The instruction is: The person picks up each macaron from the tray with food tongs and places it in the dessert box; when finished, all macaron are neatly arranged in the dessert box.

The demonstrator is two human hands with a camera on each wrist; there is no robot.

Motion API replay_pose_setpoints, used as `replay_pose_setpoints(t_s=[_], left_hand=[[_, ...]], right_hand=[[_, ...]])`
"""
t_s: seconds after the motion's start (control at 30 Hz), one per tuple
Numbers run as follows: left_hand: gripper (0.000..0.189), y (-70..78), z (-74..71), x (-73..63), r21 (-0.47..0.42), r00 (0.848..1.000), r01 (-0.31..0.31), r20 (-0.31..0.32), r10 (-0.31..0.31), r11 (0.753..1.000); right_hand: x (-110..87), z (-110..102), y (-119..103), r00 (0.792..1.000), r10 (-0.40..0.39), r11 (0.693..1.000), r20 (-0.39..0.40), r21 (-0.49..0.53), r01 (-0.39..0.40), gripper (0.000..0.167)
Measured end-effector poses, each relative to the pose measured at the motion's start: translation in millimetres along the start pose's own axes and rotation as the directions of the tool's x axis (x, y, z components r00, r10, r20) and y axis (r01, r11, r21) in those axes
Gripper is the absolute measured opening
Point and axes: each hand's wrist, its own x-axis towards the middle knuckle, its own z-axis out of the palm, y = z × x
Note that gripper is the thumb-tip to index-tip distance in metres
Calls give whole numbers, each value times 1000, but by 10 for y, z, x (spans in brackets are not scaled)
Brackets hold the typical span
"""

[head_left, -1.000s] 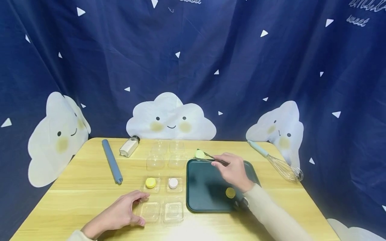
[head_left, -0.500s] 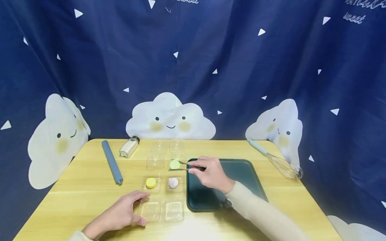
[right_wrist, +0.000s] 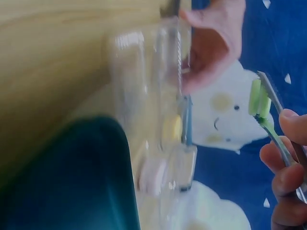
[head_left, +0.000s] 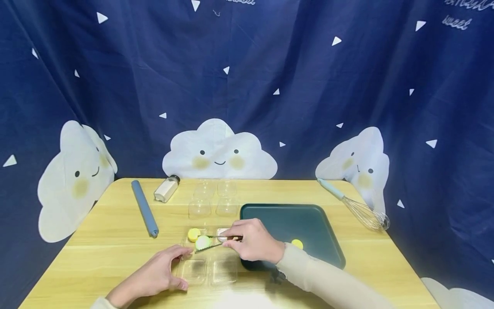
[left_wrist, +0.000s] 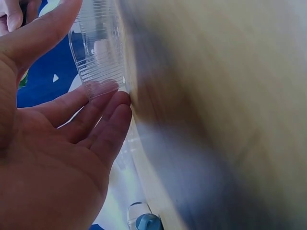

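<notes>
right hand (head_left: 252, 241): fingers curled round tongs (right_wrist: 271, 91) | green macaron (head_left: 202, 243): pinched between their tips, above the clear container (head_left: 224, 271), near a yellow macaron (head_left: 194, 234) | left hand (head_left: 162, 268): loosely spread, thumb apart, fingertips touching the container's edge | dark tray (head_left: 285, 219): on counter (head_left: 100, 253), right of container

Bench (head_left: 104, 257): light wood-grain top, rounded far corners, bright glare at the near edge. Lying directly on it, from its left side: one blue rod (head_left: 144, 208), set lengthwise, slightly aslant; one clear jar (head_left: 166, 191) with pale contents, on its side, black lid pointing rearward. Centre: clear plastic compartments (head_left: 224, 281), with clear plastic domes (head_left: 200, 208) behind; whether these two are joined cannot be told. Just right of the compartments: one dark green rectangular tray (head_left: 285, 214), flat. Far right: one whisk (head_left: 359, 209), pale blue handle rearward, wires near the right edge.
</notes>
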Motion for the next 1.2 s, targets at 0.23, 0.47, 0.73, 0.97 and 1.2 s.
replay_pose_setpoints(t_s=[0.23,0.47,0.73,0.97,1.2], left_hand=[[89,15,-4,8,6,1000,3,-7,-3,1000],[90,33,-19,38,12,1000,13,2,-13,1000],[88,20,0,6,29,1000,-4,-13,5,1000],[87,4,0,10,27,1000,1,-8,-1,1000],[88,5,-8,31,18,1000,7,0,-7,1000]], right_hand=[[61,149,-138,982,-17,995,187,-92,34,15],[98,232,-169,954,24,988,300,-153,23,13],[97,389,-228,937,-38,965,348,-229,124,12],[100,405,-265,927,17,963,374,-256,86,9],[117,358,-248,915,38,966,401,-249,69,9]])
